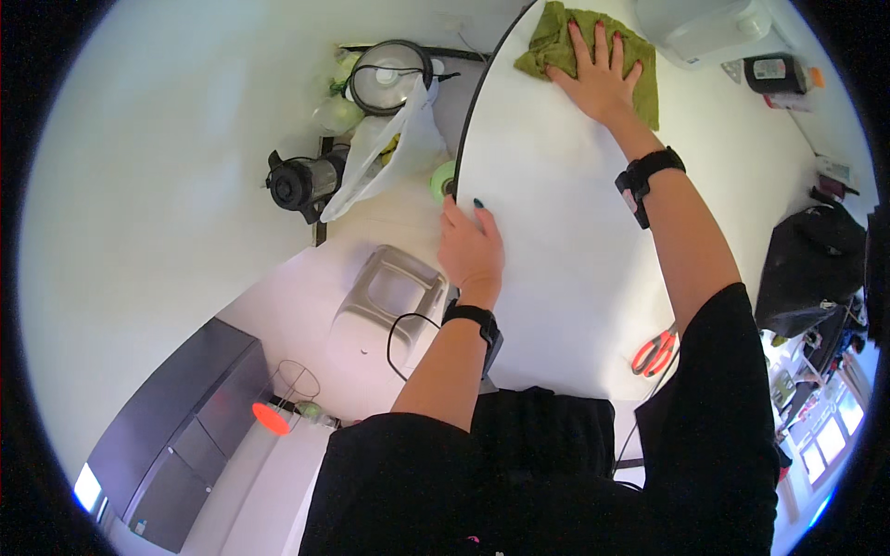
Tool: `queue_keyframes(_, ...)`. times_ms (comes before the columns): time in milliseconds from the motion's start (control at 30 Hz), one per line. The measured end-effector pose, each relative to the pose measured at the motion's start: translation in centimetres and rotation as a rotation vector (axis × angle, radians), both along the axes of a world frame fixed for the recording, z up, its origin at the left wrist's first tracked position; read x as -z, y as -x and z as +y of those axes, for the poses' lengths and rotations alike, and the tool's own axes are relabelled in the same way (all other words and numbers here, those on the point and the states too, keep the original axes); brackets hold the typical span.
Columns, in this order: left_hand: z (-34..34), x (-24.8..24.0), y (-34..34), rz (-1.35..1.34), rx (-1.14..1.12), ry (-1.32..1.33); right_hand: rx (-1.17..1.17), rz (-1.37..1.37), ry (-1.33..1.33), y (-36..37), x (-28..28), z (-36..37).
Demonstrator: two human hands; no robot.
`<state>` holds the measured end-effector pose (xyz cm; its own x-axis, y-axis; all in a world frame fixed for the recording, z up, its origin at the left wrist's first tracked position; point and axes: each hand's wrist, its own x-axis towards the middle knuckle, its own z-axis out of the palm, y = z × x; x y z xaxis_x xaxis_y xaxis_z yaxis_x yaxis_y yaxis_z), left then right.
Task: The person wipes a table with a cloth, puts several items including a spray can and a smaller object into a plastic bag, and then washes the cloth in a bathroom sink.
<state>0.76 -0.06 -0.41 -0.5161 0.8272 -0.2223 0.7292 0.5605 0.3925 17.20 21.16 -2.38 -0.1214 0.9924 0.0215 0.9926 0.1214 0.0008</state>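
Note:
Spread flat, my right hand [601, 91] presses on a crumpled olive-green cloth [644, 69] at the far end of the white table [575, 241]. My left hand [473, 246] grips the table's dark-rimmed left edge, its thumb on top and the other fingers over the side, partly hidden. Just beyond those fingers, a light green roll [442, 180] shows beside the edge. Scissors with red and black handles [654, 352] lie on the near right part of the tabletop, close to my right sleeve.
Left of the table are a white plastic bag [394, 153], a round lidded pot [391, 79], a dark-topped jug [301, 183] and a beige stool [389, 296]. A white appliance [709, 32] and a dark bottle [777, 74] stand far right. A black bag [811, 264] sits at the right.

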Motion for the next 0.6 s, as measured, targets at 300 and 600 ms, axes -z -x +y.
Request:
queue_keyframes(300, 0.2, -1.1, 0.6, -0.091, 0.006, -0.02, -0.107, -0.044, 0.073, 4.8, -1.3, -6.9)
queue_keyframes(600, -1.6, 0.0, 0.8, -0.61, -0.073, -0.482, -0.278, 0.124, 0.229, 4.4, -4.1, -20.5)
